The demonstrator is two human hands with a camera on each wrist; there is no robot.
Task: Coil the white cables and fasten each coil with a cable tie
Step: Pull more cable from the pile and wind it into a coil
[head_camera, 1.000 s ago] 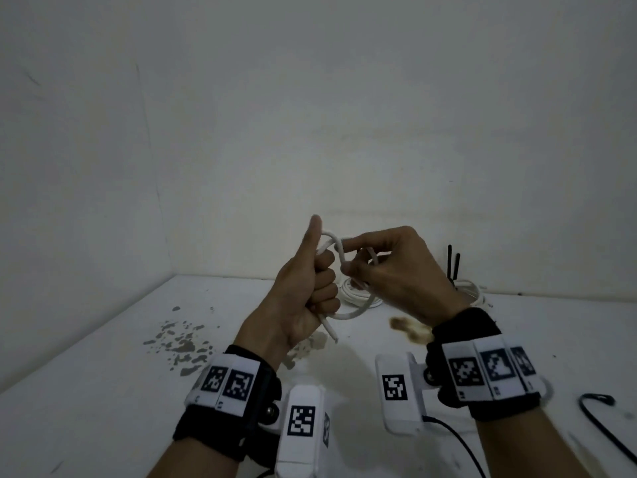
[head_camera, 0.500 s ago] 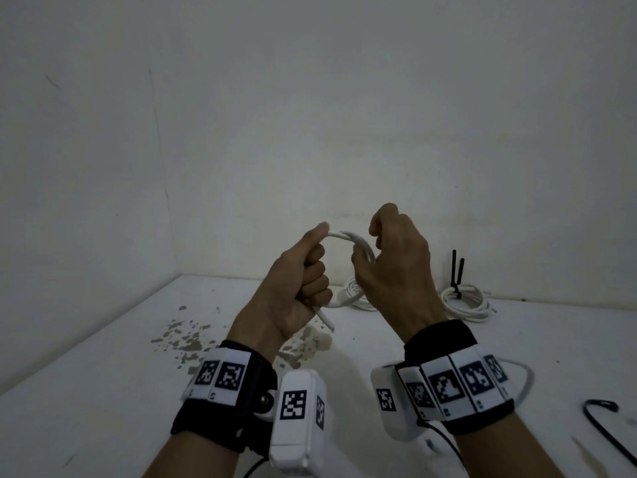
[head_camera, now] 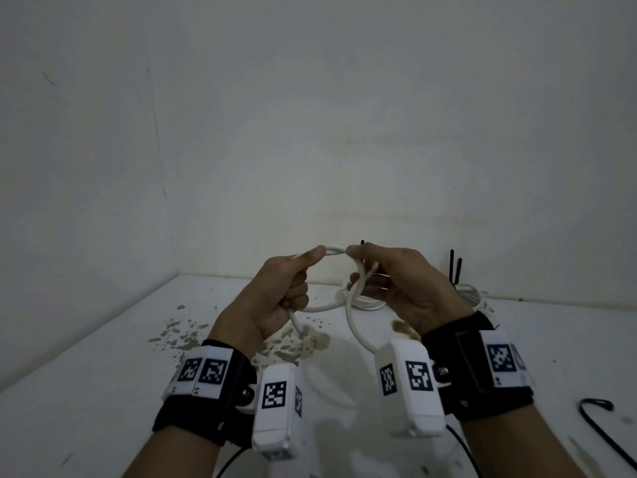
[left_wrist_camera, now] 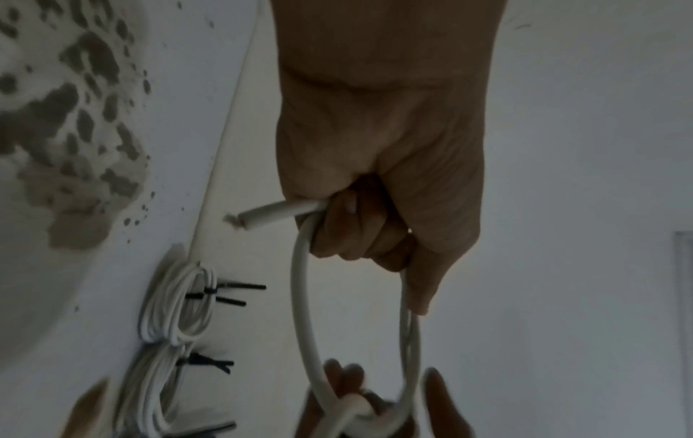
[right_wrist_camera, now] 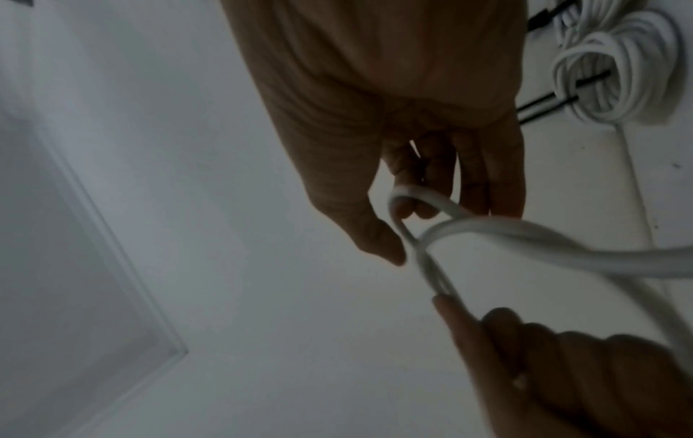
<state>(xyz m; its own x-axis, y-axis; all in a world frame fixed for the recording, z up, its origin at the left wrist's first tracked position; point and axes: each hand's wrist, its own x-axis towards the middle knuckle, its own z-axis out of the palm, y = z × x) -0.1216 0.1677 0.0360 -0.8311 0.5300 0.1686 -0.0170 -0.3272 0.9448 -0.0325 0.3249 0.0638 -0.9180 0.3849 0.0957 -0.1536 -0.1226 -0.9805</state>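
Note:
Above the white table (head_camera: 86, 391) both hands hold one white cable (head_camera: 335, 250). My left hand (head_camera: 293, 281) grips it in a fist, thumb pressed along the top strand; the cut end (left_wrist_camera: 270, 214) sticks out below the fist. My right hand (head_camera: 365, 270) pinches crossing strands between thumb and fingers (right_wrist_camera: 408, 204). The cable forms a ring between the hands (left_wrist_camera: 304, 296), and a slack loop (head_camera: 355, 326) hangs toward the right wrist. In the right wrist view the cable (right_wrist_camera: 525, 241) runs off to the right past my left hand (right_wrist_camera: 562, 373).
Finished white coils bound with black ties lie by the back wall: one (head_camera: 367, 301) behind the hands, another (head_camera: 472, 294) to the right, also in the left wrist view (left_wrist_camera: 176, 305). A loose black tie (head_camera: 599, 407) lies at the right. Chipped stains (head_camera: 186, 339) mark the table.
My right hand has turned and drawn away to the right, widening the ring between the hands. A slack loop now hangs below it. My left hand keeps its grip.

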